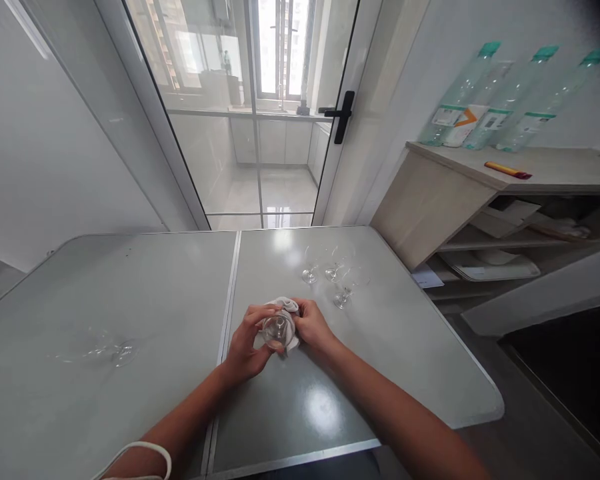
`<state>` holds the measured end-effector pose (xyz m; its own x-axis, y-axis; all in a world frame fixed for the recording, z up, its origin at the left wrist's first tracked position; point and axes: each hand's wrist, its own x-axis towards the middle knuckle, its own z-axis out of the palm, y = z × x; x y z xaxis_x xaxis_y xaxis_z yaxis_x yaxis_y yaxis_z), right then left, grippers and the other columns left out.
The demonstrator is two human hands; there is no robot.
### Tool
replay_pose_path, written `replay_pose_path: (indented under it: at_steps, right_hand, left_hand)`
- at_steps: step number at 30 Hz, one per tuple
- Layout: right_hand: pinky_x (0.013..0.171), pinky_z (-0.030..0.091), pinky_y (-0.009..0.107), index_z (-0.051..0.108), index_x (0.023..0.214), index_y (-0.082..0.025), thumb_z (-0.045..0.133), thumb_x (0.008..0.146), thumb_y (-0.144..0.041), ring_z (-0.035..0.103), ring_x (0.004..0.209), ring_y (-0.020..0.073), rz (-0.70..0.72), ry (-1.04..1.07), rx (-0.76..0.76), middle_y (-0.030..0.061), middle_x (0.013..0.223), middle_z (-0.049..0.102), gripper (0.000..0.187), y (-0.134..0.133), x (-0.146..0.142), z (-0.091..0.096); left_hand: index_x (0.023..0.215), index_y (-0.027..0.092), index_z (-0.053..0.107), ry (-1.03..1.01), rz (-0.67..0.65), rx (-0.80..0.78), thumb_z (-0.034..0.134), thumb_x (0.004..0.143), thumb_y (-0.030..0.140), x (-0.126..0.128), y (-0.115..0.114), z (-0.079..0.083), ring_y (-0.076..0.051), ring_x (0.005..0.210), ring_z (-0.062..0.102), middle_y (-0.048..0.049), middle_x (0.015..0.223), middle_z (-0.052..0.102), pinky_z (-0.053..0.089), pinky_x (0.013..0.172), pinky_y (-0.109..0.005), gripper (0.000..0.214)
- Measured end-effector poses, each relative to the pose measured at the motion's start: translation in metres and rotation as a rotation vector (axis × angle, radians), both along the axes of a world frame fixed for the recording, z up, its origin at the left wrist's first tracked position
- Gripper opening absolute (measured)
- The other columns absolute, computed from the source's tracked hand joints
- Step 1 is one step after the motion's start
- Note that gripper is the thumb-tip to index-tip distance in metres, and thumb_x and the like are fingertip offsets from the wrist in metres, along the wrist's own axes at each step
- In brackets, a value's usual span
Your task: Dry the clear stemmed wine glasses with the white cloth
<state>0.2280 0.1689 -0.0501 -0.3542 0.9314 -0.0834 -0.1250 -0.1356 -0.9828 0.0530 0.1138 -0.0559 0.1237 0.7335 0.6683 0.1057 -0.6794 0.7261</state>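
Over the middle of the table, my left hand [250, 343] is curled around a clear stemmed glass [277, 331], its round rim turned towards me. My right hand [314, 325] pinches a white cloth [287, 305] against the glass's far and right side. The cloth bunches up behind the glass and hangs a little below it. Part of the glass's stem and foot is hidden by the cloth and fingers. Just beyond my right hand are three clear stemmed glasses, the nearest glass [343, 298] closest to it.
Another clear stemmed glass [123, 352] is on the left half of the grey table [180, 287]; whether it stands or lies I cannot tell. Right of the table, a wooden shelf unit [420, 207] carries several plastic bottles [487, 123] and a yellow-red packet [507, 170]. A glass door [285, 147] is behind.
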Motion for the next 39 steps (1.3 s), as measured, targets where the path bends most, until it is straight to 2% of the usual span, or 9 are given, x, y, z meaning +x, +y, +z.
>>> replay_pose_path:
  at_steps: [5, 8, 12, 16, 20, 24, 29, 34, 39]
  right_hand:
    - [0.064, 0.041, 0.026, 0.074, 0.078, -0.016, 0.072, 0.079, -0.032, 0.052, 0.068, 0.0161, -0.208, -0.125, 0.148, -0.0001, 0.071, 0.066, 0.017, 0.004, 0.005, -0.002]
    - [0.075, 0.045, 0.029, 0.077, 0.089, -0.018, 0.066, 0.085, -0.031, 0.058, 0.079, 0.0195, -0.211, -0.078, 0.210, 0.0025, 0.084, 0.071, 0.018, 0.004, 0.004, 0.002]
    - [0.081, 0.046, 0.030, 0.075, 0.104, -0.021, 0.066, 0.087, -0.032, 0.061, 0.087, 0.0211, -0.013, 0.060, 0.212, 0.0027, 0.094, 0.072, 0.023, 0.000, 0.003, 0.016]
    - [0.075, 0.043, 0.027, 0.072, 0.106, -0.021, 0.055, 0.097, -0.032, 0.056, 0.078, 0.0173, 0.294, -0.119, 0.425, 0.0012, 0.089, 0.067, 0.022, -0.005, 0.010, 0.029]
    - [0.065, 0.037, 0.024, 0.066, 0.097, -0.020, 0.058, 0.095, -0.028, 0.047, 0.068, 0.0139, 0.410, -0.251, 0.473, -0.0029, 0.077, 0.059, 0.011, -0.004, 0.016, 0.032]
    - [0.064, 0.036, 0.024, 0.065, 0.086, -0.020, 0.068, 0.087, -0.027, 0.046, 0.067, 0.0134, 0.365, -0.261, 0.437, -0.0045, 0.072, 0.056, 0.008, -0.002, 0.015, 0.027]
    - [0.072, 0.037, 0.028, 0.063, 0.067, -0.020, 0.074, 0.082, -0.026, 0.039, 0.057, 0.0115, 0.125, -0.371, 0.578, -0.0055, 0.058, 0.056, 0.019, -0.005, 0.011, 0.019]
    - [0.078, 0.037, 0.031, 0.065, 0.069, -0.021, 0.077, 0.079, -0.023, 0.046, 0.060, 0.0137, 0.002, -0.450, 0.670, -0.0031, 0.063, 0.059, 0.015, -0.006, 0.009, 0.019]
    - [0.074, 0.041, 0.028, 0.067, 0.102, -0.022, 0.073, 0.085, -0.031, 0.055, 0.077, 0.0181, 0.261, -0.245, 0.472, 0.0007, 0.088, 0.066, 0.020, -0.007, 0.010, 0.023]
  left_hand:
    - [0.139, 0.029, 0.054, -0.011, -0.009, 0.028, 0.079, 0.088, 0.023, 0.003, 0.001, -0.002, -0.027, 0.122, 0.061, -0.0132, 0.129, 0.064, 0.061, 0.092, -0.042, 0.057]
    - [0.137, 0.029, 0.055, -0.066, -0.026, 0.017, 0.080, 0.086, 0.021, 0.003, 0.003, -0.002, -0.027, 0.123, 0.062, -0.0127, 0.129, 0.064, 0.061, 0.093, -0.041, 0.057]
    - [0.138, 0.030, 0.055, -0.207, -0.022, -0.080, 0.080, 0.087, 0.031, 0.002, 0.002, 0.004, -0.028, 0.127, 0.061, -0.0123, 0.132, 0.061, 0.061, 0.097, -0.046, 0.057]
    - [0.142, 0.026, 0.054, -0.317, 0.048, -0.209, 0.076, 0.089, 0.045, -0.004, 0.002, 0.012, -0.028, 0.125, 0.061, -0.0151, 0.136, 0.060, 0.059, 0.101, -0.046, 0.061]
    - [0.141, 0.022, 0.057, -0.341, 0.050, -0.304, 0.075, 0.087, 0.054, -0.009, 0.004, 0.013, -0.030, 0.122, 0.062, -0.0171, 0.136, 0.060, 0.059, 0.100, -0.047, 0.065]
    - [0.141, 0.022, 0.058, -0.323, 0.019, -0.323, 0.075, 0.088, 0.053, -0.007, 0.003, 0.013, -0.030, 0.122, 0.061, -0.0173, 0.135, 0.060, 0.060, 0.099, -0.048, 0.064]
    - [0.140, 0.024, 0.058, -0.335, 0.038, -0.285, 0.076, 0.089, 0.045, -0.002, 0.000, 0.015, -0.029, 0.122, 0.061, -0.0151, 0.134, 0.060, 0.060, 0.101, -0.048, 0.058]
    - [0.140, 0.025, 0.058, -0.370, 0.084, -0.276, 0.077, 0.088, 0.046, 0.002, 0.000, 0.011, -0.029, 0.124, 0.060, -0.0147, 0.136, 0.059, 0.059, 0.103, -0.049, 0.060]
    - [0.140, 0.025, 0.059, -0.376, 0.077, -0.304, 0.076, 0.088, 0.050, 0.000, 0.001, 0.010, -0.030, 0.123, 0.063, -0.0157, 0.137, 0.061, 0.060, 0.100, -0.047, 0.061]
